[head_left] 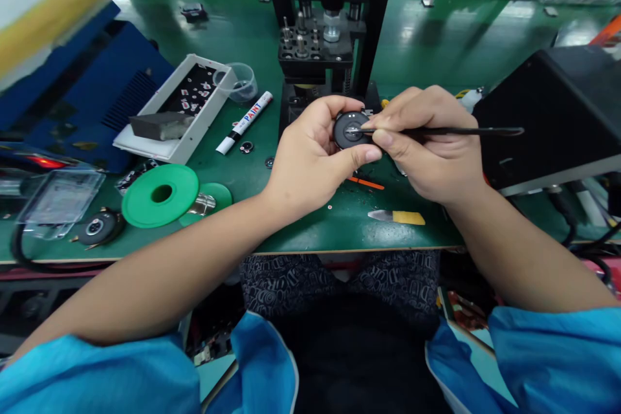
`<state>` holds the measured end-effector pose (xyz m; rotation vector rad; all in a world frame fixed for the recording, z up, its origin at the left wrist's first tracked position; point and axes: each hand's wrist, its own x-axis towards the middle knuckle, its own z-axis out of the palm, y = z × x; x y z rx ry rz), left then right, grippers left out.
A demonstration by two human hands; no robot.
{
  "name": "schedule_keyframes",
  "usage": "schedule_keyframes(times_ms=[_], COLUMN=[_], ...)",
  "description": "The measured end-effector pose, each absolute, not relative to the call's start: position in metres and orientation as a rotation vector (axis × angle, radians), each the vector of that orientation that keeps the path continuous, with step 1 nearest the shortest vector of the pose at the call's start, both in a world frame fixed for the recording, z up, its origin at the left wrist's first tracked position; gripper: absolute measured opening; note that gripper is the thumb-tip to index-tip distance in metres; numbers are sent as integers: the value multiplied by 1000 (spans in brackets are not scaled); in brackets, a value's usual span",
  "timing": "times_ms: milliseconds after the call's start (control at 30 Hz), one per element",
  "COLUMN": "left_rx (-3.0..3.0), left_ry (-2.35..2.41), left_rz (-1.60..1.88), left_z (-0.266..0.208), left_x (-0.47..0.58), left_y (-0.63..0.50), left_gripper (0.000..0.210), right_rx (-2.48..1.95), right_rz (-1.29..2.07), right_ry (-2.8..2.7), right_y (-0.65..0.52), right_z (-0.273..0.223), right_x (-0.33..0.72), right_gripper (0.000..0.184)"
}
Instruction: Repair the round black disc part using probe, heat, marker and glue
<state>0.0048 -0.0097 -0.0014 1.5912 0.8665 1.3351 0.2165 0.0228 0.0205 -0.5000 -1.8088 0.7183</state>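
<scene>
In the head view, my left hand is closed around the rim of a round black watch body, its flat back turned up toward me. Small bright contacts and a central disc show on that face. Black tweezers lie in a pinch of my right hand, their rear end pointing right. The tips meet the middle of the watch back; whether they grip anything there is too small to tell. Beneath my hands, an orange stick and a blade with a yellow handle rest on the green bench.
Behind my hands stands a black press. On the left are a green solder spool, a paint marker, a white box, a clear cup and another watch body. A black machine stands at right.
</scene>
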Motion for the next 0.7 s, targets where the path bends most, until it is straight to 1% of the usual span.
schedule_keyframes(times_ms=[100,233,400,500,600,700], left_rx=[1565,1544,1559,1553,1558,1558], left_ry=[849,833,908,912,921,915], left_rz=[1327,1360,1336,1319,1331,1322], left_z=[0,-1,-4,-5,-5,-4], left_x=[5,7,7,7,7,7], left_y=[-10,-9,-9,-9,-9,-8], left_gripper=[75,77,81,80,76,77], right_rx=[-542,-466,-532,-536,-470,-440], right_rz=[737,678,666,657,647,645], right_ry=[-1807,-1825,-1793,-1810,-1797,-1795], right_y=[23,23,20,20,20,20], right_z=[19,18,19,20,21,22], right_x=[216,216,215,215,215,214], right_gripper=[24,22,21,22,15,6])
